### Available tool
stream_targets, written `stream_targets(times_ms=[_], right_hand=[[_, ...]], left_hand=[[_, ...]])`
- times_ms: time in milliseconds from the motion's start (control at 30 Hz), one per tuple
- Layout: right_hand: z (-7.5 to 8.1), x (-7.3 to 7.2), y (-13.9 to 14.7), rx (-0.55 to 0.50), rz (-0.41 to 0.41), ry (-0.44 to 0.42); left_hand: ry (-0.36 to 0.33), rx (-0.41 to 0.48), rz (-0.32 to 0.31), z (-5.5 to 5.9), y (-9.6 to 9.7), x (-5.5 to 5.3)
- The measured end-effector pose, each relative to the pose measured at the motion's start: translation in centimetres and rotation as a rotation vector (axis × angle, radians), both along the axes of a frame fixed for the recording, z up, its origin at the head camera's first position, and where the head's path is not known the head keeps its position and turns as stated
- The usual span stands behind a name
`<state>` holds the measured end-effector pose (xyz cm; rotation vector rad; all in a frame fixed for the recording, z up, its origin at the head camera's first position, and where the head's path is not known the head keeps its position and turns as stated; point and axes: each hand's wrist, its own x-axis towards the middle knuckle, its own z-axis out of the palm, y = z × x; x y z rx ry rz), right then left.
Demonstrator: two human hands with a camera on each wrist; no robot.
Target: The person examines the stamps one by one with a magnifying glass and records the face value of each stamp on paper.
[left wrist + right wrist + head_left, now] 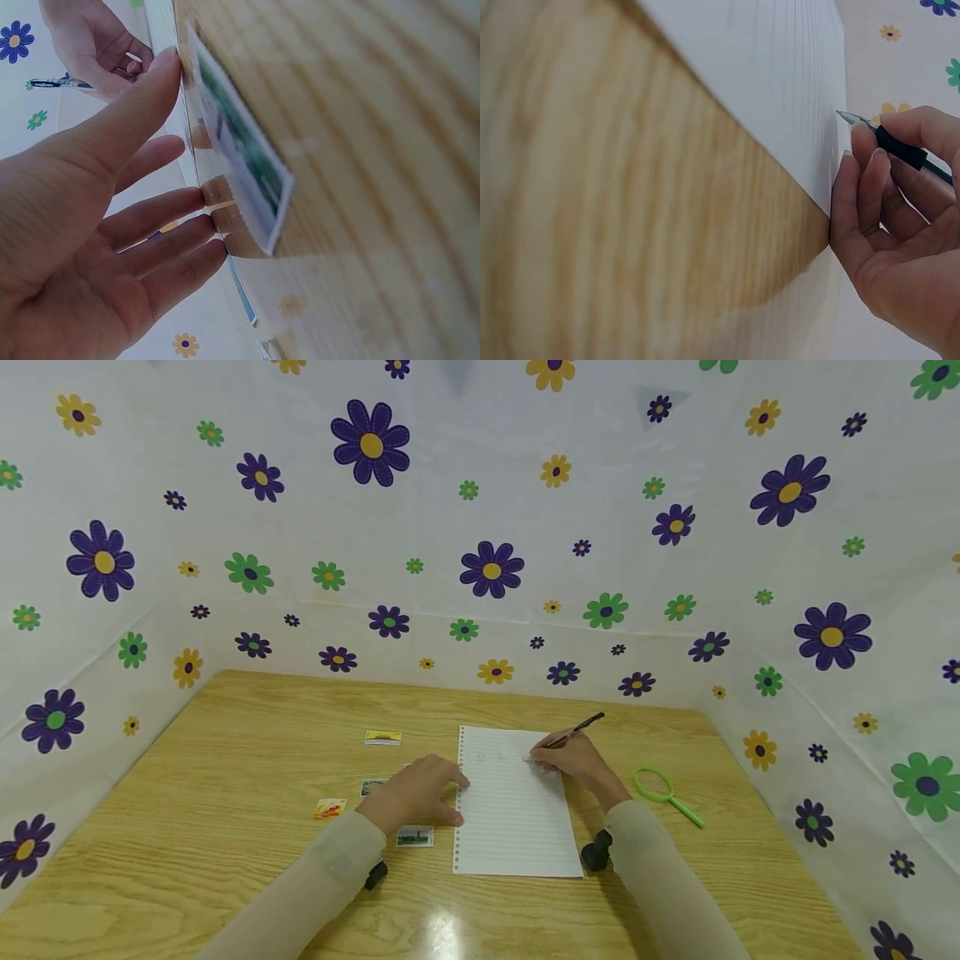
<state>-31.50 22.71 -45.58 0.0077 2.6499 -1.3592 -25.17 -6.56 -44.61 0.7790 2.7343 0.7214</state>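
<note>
A lined sheet of paper [510, 827] with a punched left edge lies on the table, faint pencil-like marks along its top lines. My right hand [564, 758] pinches a black pen [581, 727] between thumb and fingers. In the right wrist view the pen's metal tip [843, 114] points at the paper. My left hand [422, 792] rests at the sheet's left edge, fingers extended and fingertips on the table. Just below it is a stamp with a green landscape [415, 836], seen close up as a green-and-white stamp [244, 150] in the left wrist view.
More stamps lie left of the paper: a yellow stamp [382, 737], a dark green stamp [371, 787] partly behind the left hand, and a red-and-yellow stamp [330, 809]. A green magnifying glass [686, 811] lies to the right. A flower-patterned cloth [420, 518] surrounds the wooden table [247, 752].
</note>
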Motion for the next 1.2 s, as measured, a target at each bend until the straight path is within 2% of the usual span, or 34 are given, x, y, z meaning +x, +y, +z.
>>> stream_targets(times_ms=[367, 633, 1200], right_hand=[[0.15, 0.06, -0.16, 0.015, 0.012, 0.002], [-0.07, 0.06, 0.01, -0.046, -0.037, 0.007], [0.17, 0.14, 0.1, -0.058, -0.024, -0.012]], left_hand=[[-0.002, -0.009, 0.009, -0.14, -0.02, -0.18], [-0.003, -0.001, -0.007, -0.2, -0.04, -0.12], [-0.003, -0.003, -0.007, -0.16, -0.04, -0.14]])
